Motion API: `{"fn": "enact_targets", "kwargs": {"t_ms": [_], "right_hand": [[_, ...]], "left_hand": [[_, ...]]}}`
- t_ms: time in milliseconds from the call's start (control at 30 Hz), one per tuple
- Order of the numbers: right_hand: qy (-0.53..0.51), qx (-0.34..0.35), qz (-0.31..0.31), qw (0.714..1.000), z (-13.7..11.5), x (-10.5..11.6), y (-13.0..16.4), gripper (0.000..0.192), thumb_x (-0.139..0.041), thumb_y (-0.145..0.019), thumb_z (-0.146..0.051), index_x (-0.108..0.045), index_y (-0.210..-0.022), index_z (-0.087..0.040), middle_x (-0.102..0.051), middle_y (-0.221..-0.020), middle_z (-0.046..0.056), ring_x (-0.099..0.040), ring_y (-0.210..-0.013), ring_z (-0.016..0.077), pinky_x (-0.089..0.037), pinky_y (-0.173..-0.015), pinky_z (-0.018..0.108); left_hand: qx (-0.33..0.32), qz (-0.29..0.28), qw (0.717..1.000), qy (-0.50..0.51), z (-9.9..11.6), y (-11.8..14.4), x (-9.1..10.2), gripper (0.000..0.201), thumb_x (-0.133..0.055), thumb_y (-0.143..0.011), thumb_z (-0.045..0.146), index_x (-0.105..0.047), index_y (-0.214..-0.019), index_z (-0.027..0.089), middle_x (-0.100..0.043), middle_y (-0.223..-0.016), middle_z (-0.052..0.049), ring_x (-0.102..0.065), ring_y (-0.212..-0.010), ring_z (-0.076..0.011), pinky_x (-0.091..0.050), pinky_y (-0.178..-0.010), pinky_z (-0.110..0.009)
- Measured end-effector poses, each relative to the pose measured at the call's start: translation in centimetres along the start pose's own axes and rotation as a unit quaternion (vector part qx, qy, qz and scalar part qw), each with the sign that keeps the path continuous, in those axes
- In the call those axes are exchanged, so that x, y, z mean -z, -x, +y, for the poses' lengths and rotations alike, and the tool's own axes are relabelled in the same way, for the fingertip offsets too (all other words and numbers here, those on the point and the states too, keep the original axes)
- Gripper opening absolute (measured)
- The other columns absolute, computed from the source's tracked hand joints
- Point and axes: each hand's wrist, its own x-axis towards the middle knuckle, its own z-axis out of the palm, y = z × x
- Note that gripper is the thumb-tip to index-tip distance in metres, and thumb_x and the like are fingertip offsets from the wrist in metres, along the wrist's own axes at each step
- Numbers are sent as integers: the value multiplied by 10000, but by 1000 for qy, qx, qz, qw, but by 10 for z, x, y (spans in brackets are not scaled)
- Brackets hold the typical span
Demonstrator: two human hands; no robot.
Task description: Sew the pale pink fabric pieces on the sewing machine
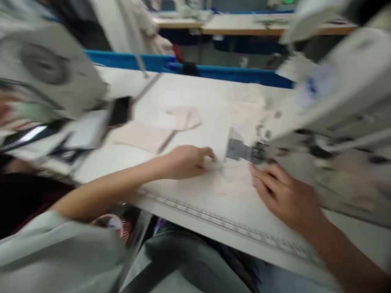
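Observation:
A small pale pink fabric piece (pixel 235 177) lies on the white table in front of the sewing machine (pixel 342 89). My left hand (pixel 189 160) pinches the near left edge of this fabric, blurred by motion. At its right edge, the thumb and fingers of my right hand (pixel 284 191) close on the fabric, close to the machine's needle area. A grey metal plate (pixel 236 149) sits just beyond the fabric, beside the presser foot. The fabric's exact outline is smeared.
More pale pink pieces (pixel 143 135) lie to the left, with a folded one (pixel 186 117) behind them. A dark phone (pixel 120 110) rests near a second sewing machine (pixel 51 65). A measuring scale (pixel 195 211) runs along the table's front edge. A co-worker's hand (pixel 10 110) shows at far left.

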Motion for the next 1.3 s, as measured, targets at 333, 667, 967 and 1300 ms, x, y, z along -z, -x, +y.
{"fn": "enact_targets", "kwargs": {"t_ms": [333, 667, 967, 1300], "right_hand": [[-61, -56, -90, 993, 8, 6, 1, 412, -385, -933, -149, -621, -1271, -139, -619, -904, 41, -480, -613, 84, -308, -443, 216], [-62, -68, -94, 991, 8, 5, 1, 423, -372, -935, -155, -625, -1274, -149, -622, -907, 41, -499, -633, 83, -281, -442, 211], [-28, -69, -111, 991, 5, 7, 1, 439, -357, -934, -145, -621, -1284, -165, -617, -903, 45, -477, -616, 83, -270, -439, 216], [-3, -68, -125, 990, 2, 8, 1, 441, -365, -932, -150, -593, -1309, -168, -605, -926, 48, -484, -650, 96, -281, -450, 229]], "left_hand": [[-177, 230, 941, -172, 18, 17, -22, 269, -367, -985, 275, -624, -965, 199, -690, -911, -48, -644, -785, -204, -408, -552, -289], [-198, 134, 964, -118, 1, 15, -34, 243, -340, -974, 306, -526, -860, 200, -578, -781, -19, -545, -652, -172, -353, -533, -276], [-205, 130, 963, -116, 4, 14, -31, 206, -321, -970, 232, -517, -914, 206, -571, -777, 3, -512, -658, -156, -342, -588, -279], [-215, 112, 965, -104, 2, 13, -26, 179, -330, -949, 217, -505, -911, 210, -571, -775, 13, -504, -673, -155, -334, -645, -276]]}}
